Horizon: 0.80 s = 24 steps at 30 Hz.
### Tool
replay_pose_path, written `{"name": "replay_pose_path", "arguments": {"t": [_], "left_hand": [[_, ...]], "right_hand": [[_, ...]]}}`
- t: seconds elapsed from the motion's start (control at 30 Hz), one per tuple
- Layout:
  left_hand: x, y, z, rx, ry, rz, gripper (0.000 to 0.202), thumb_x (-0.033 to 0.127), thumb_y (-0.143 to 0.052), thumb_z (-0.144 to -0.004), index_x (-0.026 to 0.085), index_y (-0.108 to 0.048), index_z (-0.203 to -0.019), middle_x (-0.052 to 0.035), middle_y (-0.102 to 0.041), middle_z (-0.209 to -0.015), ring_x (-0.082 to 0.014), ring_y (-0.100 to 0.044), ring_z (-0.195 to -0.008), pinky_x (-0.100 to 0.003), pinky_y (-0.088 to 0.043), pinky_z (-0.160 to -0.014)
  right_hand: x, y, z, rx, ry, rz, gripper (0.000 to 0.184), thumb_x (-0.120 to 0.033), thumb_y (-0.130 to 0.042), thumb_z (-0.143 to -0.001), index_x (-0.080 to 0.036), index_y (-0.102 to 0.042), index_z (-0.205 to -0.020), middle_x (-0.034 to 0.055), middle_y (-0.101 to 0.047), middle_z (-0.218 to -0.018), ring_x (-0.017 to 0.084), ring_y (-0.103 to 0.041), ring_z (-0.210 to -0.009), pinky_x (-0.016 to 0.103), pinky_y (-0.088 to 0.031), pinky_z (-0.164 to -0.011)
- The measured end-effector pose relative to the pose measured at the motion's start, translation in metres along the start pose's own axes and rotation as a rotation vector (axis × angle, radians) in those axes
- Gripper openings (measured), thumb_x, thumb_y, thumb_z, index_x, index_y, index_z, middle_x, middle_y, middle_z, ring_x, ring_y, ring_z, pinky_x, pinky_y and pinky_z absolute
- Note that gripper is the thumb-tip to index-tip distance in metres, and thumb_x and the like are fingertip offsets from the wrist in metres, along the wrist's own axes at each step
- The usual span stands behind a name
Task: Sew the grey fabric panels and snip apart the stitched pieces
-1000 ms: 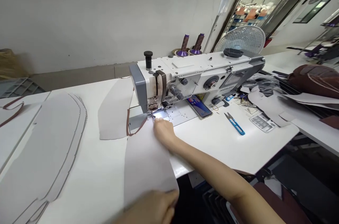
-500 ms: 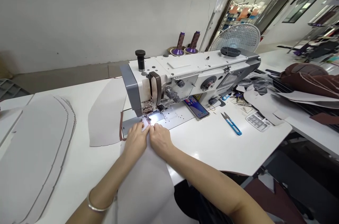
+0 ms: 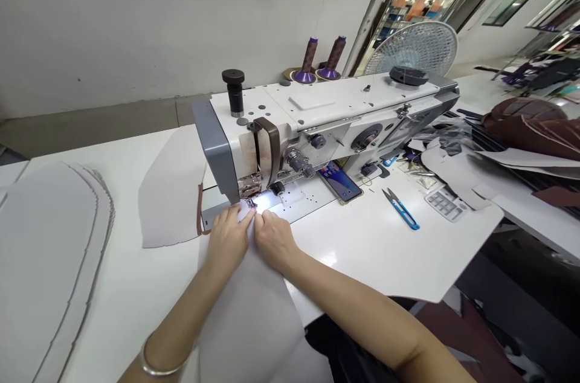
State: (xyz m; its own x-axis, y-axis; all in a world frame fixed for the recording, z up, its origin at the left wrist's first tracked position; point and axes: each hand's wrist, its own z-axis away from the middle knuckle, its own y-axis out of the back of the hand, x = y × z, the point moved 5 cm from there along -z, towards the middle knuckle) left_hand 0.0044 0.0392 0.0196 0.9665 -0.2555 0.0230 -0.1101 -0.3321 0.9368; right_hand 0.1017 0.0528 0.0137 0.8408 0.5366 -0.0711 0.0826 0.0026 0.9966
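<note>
One smooth, pale-grey, curving panel lies beneath my left hand, half-open and flattened on it, and my right hand, curled, grip hidden.

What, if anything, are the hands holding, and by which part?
The left hand and right hand are on the pale panel, at the part nearest the sewing machine; the right curls at its edge, grip hidden; the left lies on top.

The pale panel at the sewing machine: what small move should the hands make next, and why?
Probably ease the pale panel slightly forward into the sewing machine: the left hand and right hand are close together at its far end, just in front of the lit needle area.
</note>
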Motion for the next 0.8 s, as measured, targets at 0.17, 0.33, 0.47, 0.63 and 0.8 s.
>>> {"name": "replay_pose_path", "arguments": {"t": [0.17,0.33,0.47,0.63,0.8], "left_hand": [[0.0,0.0007,0.0024,0.042,-0.02,0.012,0.039,0.008,-0.042,-0.085,0.022,-0.06,-0.116,-0.0134,-0.056,-0.114,-0.028,-0.05,-0.104,-0.038,-0.044,-0.081],[0.0016,0.0021,0.002,0.069,-0.045,0.068,0.035,0.009,-0.041,-0.085,0.02,-0.062,-0.111,-0.0131,-0.056,-0.112,-0.0269,-0.049,-0.105,-0.04,-0.042,-0.089],[0.002,0.003,0.001,0.081,-0.056,0.07,0.035,0.008,-0.042,-0.084,0.019,-0.063,-0.11,-0.0138,-0.057,-0.111,-0.0272,-0.051,-0.103,-0.04,-0.043,-0.087],[0.0007,0.0004,0.0018,0.077,-0.044,0.061,0.037,0.007,-0.042,-0.083,0.02,-0.063,-0.11,-0.0145,-0.057,-0.112,-0.0279,-0.051,-0.103,-0.041,-0.044,-0.084],[0.0024,0.0018,0.0016,0.07,-0.048,0.054,0.034,0.009,-0.044,-0.083,0.018,-0.063,-0.11,-0.0144,-0.057,-0.112,-0.0279,-0.051,-0.104,-0.039,-0.044,-0.084]], "right_hand": [[-0.0009,0.0003,0.0002,0.025,0.028,0.017,0.016,-0.005,-0.039,-0.085,-0.013,-0.051,-0.093,0.0083,-0.053,-0.081,0.019,-0.05,-0.074,0.025,-0.036,-0.054],[-0.0009,0.0015,0.0001,0.014,0.047,-0.011,0.015,-0.006,-0.039,-0.087,-0.013,-0.05,-0.092,0.0079,-0.054,-0.081,0.018,-0.05,-0.072,0.025,-0.037,-0.052],[-0.0003,0.0029,0.0001,0.004,0.049,-0.008,0.017,-0.005,-0.038,-0.086,-0.013,-0.051,-0.093,0.0079,-0.054,-0.082,0.019,-0.051,-0.071,0.025,-0.037,-0.051],[-0.0011,0.0043,0.0,-0.032,0.064,-0.011,0.018,-0.004,-0.037,-0.086,-0.013,-0.051,-0.094,0.0087,-0.054,-0.083,0.019,-0.051,-0.072,0.025,-0.037,-0.051],[-0.0008,0.0043,-0.0019,-0.032,0.066,-0.001,0.018,-0.005,-0.038,-0.086,-0.013,-0.052,-0.094,0.0086,-0.055,-0.083,0.019,-0.05,-0.072,0.026,-0.037,-0.052]]}}
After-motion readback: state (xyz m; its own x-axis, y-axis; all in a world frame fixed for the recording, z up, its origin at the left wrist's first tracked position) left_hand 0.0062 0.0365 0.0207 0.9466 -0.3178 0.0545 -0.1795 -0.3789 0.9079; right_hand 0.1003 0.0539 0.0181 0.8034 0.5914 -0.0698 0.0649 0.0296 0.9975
